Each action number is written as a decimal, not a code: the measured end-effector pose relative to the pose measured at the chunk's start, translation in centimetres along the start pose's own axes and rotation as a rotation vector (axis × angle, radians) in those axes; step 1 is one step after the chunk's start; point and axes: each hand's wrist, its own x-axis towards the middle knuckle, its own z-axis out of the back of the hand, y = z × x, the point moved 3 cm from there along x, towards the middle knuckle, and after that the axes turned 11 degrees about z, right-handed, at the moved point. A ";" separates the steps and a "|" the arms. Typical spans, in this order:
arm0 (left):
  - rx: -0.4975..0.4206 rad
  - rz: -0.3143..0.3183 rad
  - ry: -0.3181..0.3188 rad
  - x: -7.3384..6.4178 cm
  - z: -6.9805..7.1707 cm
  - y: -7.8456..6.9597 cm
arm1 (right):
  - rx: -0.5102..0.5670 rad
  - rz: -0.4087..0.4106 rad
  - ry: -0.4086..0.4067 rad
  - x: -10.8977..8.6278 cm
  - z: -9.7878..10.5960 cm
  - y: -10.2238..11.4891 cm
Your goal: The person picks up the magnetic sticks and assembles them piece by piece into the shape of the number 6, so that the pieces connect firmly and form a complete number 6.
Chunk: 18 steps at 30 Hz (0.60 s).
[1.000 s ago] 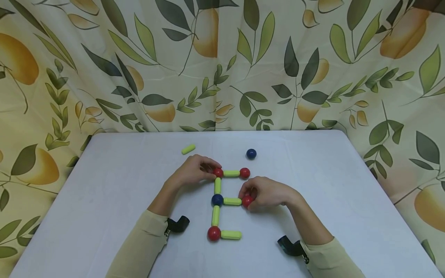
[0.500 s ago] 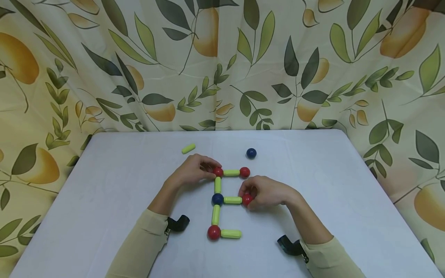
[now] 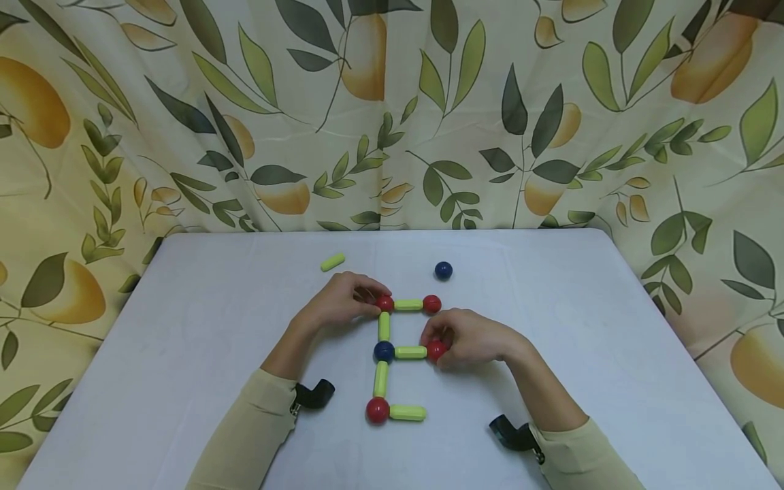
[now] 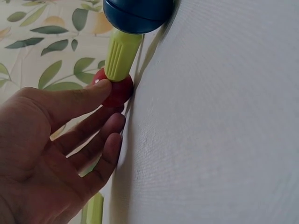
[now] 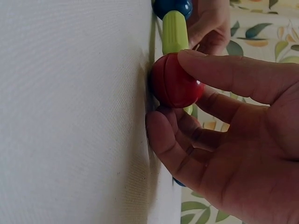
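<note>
Red and blue balls joined by yellow-green rods lie flat in an E-like shape on the white table. With thumb and fingers, my left hand (image 3: 343,299) holds the upper-left red ball (image 3: 385,304). A rod (image 3: 407,305) links that ball to another red ball (image 3: 431,303). My right hand (image 3: 474,338) pinches the red ball (image 5: 174,81) at the end of the middle rod (image 3: 410,352), which meets the central blue ball (image 3: 384,351). Below, a rod runs to the bottom red ball (image 3: 378,410). The bottom rod (image 3: 407,412) has a bare right end.
A loose yellow-green rod (image 3: 333,262) lies beyond my left hand. Farther right sits a loose blue ball (image 3: 444,270). Behind the table's back edge hangs a patterned curtain (image 3: 465,136). Black wrist cameras (image 3: 315,394) stick out from both sleeves.
</note>
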 end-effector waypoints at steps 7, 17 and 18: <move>0.008 -0.014 -0.001 -0.1 0.0 0.0 | -0.001 0.009 0.003 0.0 0.0 0.0; 0.013 -0.031 -0.009 -0.1 0.1 -0.2 | -0.002 0.020 0.006 -0.1 0.1 -0.1; 0.013 -0.031 -0.008 -0.1 0.1 -0.2 | -0.003 0.018 0.006 -0.1 0.2 -0.2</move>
